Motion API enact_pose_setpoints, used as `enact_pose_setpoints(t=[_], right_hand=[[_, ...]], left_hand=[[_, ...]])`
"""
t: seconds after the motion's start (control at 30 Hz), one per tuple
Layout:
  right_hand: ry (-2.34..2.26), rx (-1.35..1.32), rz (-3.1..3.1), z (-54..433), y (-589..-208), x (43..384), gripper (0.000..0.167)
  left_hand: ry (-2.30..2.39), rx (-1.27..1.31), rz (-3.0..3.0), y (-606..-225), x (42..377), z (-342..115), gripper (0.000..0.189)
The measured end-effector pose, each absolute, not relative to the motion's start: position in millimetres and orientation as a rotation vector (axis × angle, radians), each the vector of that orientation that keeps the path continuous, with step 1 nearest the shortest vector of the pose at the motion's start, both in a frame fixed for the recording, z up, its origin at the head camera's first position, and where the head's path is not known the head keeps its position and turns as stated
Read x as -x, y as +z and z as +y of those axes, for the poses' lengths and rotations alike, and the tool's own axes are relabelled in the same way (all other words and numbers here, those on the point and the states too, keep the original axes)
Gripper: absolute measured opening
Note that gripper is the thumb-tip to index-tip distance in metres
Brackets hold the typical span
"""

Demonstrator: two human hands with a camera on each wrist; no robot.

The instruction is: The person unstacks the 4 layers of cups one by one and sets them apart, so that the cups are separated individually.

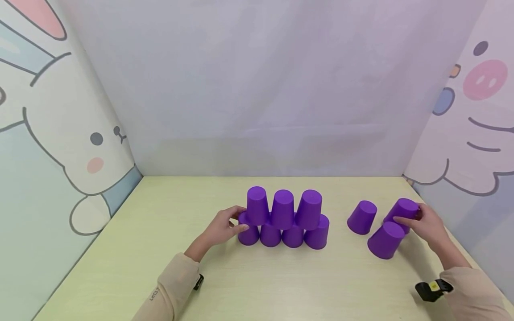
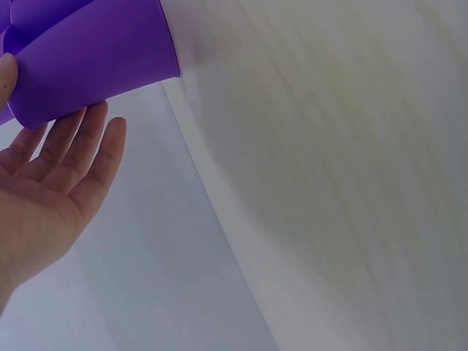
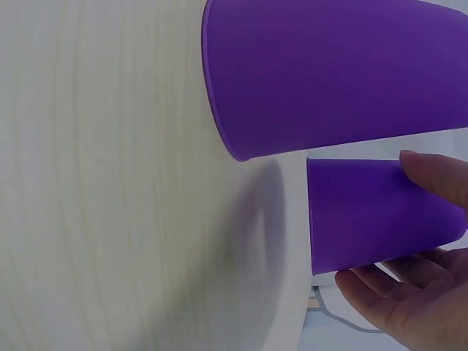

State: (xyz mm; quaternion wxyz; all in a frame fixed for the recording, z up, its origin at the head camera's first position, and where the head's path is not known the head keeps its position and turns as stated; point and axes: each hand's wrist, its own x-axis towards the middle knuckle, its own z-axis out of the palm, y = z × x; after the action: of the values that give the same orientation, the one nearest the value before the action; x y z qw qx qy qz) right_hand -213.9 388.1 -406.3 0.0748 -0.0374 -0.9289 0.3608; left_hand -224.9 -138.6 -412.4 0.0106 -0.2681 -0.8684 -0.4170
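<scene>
Several purple cups stand upside down in two tiers, with upper cups [image 1: 283, 209] across the gaps of the lower row [image 1: 270, 235]. My left hand [image 1: 222, 226] is at the left end, its thumb in front of the leftmost lower cup [image 2: 95, 58] and its nearly straight fingers along the far side. On the right, my right hand [image 1: 429, 225] grips the farthest-right cup [image 3: 380, 212] between thumb and fingers. A nearer cup [image 1: 386, 240] partly hides that one in the head view. Another cup [image 1: 362, 217] stands between them and the stack.
The pale wooden table [image 1: 281, 285] meets a plain whitish back wall [image 1: 273, 111]. Side panels with a cartoon rabbit [image 1: 60, 133] and a cartoon pig [image 1: 474, 147] border it. Black straps with devices [image 1: 433, 290] are on both wrists.
</scene>
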Motion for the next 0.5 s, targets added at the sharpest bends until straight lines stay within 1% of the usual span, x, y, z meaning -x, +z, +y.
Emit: enact_pose_setpoints(t=[0.27,0.5], right_hand=[[1.162,0.134,-2.816,391.2,-412.6,215.6,0.073],[1.187,0.146,-2.823,391.0,-412.9,215.5,0.075]], left_hand=[[-1.305,0.834,-2.711,-412.2,223.9,-137.8,0.039],[-1.300,0.831,-2.707,-414.1,225.6,-138.2,0.039]])
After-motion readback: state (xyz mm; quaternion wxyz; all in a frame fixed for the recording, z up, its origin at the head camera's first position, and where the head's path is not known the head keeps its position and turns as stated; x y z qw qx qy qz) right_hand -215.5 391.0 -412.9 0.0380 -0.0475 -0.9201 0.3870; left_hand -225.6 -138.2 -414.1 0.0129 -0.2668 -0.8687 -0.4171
